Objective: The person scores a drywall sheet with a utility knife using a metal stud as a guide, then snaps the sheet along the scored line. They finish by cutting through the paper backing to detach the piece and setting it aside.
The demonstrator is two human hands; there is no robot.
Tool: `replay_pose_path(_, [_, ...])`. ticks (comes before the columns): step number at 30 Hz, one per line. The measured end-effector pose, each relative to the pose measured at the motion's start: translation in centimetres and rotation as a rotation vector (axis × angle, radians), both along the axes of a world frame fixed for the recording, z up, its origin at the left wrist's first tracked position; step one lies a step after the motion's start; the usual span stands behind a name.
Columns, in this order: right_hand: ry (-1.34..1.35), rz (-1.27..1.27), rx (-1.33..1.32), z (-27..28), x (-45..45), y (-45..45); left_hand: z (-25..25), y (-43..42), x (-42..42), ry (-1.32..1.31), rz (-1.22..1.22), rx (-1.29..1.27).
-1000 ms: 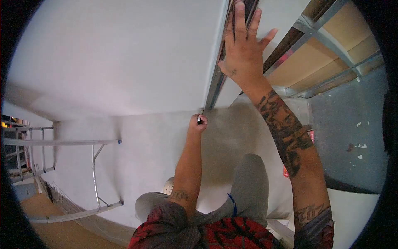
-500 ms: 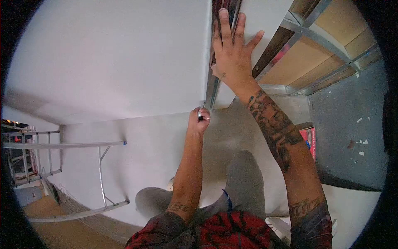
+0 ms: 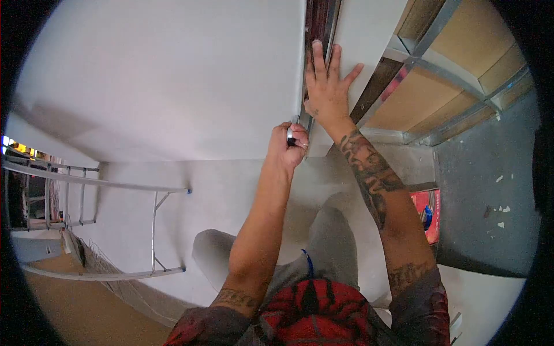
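Observation:
My left hand (image 3: pixel 288 143) is closed round a small tool (image 3: pixel 291 136) with a dark and silvery handle, most of it hidden in the fist. The tool's upper end meets the lower part of the edge of a large white panel (image 3: pixel 173 75). Along that edge runs a long dark channel with metal sides (image 3: pixel 319 23). Higher up, my right hand (image 3: pixel 328 92) lies flat with its fingers spread, across the channel and the narrow white strip (image 3: pixel 369 29) beside it. Nothing shows in this hand.
An aluminium ladder (image 3: pixel 115 183) stands at the left. At the right are a metal frame with tan boards (image 3: pixel 456 40), a grey surface (image 3: pixel 485 173) with white flecks and a red box (image 3: pixel 433 230). Loose wires lie at the lower left.
My left hand has moved up along the panel edge with the tool, closer to my right hand. The view has shifted, and more of the red box shows.

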State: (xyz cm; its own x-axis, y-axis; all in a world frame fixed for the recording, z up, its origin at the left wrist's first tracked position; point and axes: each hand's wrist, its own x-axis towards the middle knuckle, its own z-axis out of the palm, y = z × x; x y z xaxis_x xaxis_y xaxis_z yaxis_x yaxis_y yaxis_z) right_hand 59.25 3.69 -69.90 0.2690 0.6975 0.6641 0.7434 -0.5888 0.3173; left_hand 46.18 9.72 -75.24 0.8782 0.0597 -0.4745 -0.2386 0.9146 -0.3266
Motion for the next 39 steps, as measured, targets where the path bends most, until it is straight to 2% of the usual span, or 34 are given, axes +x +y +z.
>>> replay_pose_path(5, [-0.057,-0.051,-0.002,-0.4,0.2,0.4,5.4,0.2,-0.6,-0.121,-0.005,0.076])
replay_pose_path(8, [-0.008,-0.047,0.026,-0.2,0.2,0.3,9.4,0.0,-0.8,-0.141,0.009,0.098])
replay_pose_path(10, [0.111,0.012,0.013,0.5,-0.5,-0.3,10.4,-0.1,-1.8,-0.140,0.016,0.107])
replay_pose_path(12, [0.073,0.024,0.044,0.3,-0.3,0.0,10.9,0.5,-3.7,-0.388,-0.122,0.188])
replay_pose_path(14, [0.061,0.018,0.062,0.1,-0.8,-0.5,14.7,1.5,-7.0,-0.517,-0.034,0.434])
replay_pose_path(16, [0.075,-0.100,-0.134,1.5,-1.6,-0.6,16.8,3.3,-9.7,-0.451,0.159,0.863])
replay_pose_path(17, [0.056,-0.098,-0.112,1.9,-2.0,-0.7,17.3,3.3,-10.5,-0.471,0.166,0.884])
replay_pose_path(19, [0.108,-0.108,-0.151,2.1,-2.1,-0.9,17.8,3.3,-11.7,0.043,0.246,1.304])
replay_pose_path(21, [0.002,-0.094,-0.072,1.4,-1.8,-0.6,18.3,3.1,-11.0,0.220,0.259,1.565])
replay_pose_path(24, [0.162,-0.097,-0.144,2.9,-3.0,-1.2,21.0,3.7,-9.2,0.210,0.417,1.897])
replay_pose_path(25, [0.185,-0.110,-0.176,3.3,-3.2,-1.3,22.6,4.0,-8.0,0.173,0.448,1.916])
replay_pose_path(27, [0.176,-0.092,-0.147,3.2,-3.1,-1.7,26.5,4.3,-4.9,0.099,0.730,2.158])
replay_pose_path(29, [0.174,-0.068,-0.128,3.1,-2.7,-1.6,31.7,4.1,-2.8,0.187,0.799,2.301])
replay_pose_path(31, [0.131,-0.081,-0.120,2.5,-2.6,-1.5,35.1,5.7,0.6,0.269,1.038,2.343])
replay_pose_path(32, [0.122,-0.080,-0.104,2.3,-2.4,-1.5,36.7,6.0,2.0,0.260,1.056,2.351])
replay_pose_path(33, [0.074,-0.068,-0.089,2.0,-2.3,-1.6,37.8,6.1,3.1,0.360,1.058,2.397])
replay_pose_path(35, [0.016,-0.054,-0.064,3.0,-2.4,-1.5,38.4,5.0,5.3,0.459,1.079,2.440])
replay_pose_path(37, [0.207,-0.081,-0.163,3.8,-3.2,-2.1,37.8,3.3,7.1,0.461,1.186,2.402])
replay_pose_path(39, [0.127,-0.097,-0.143,2.8,-2.7,-1.8,37.4,2.7,8.0,0.555,1.244,2.409])
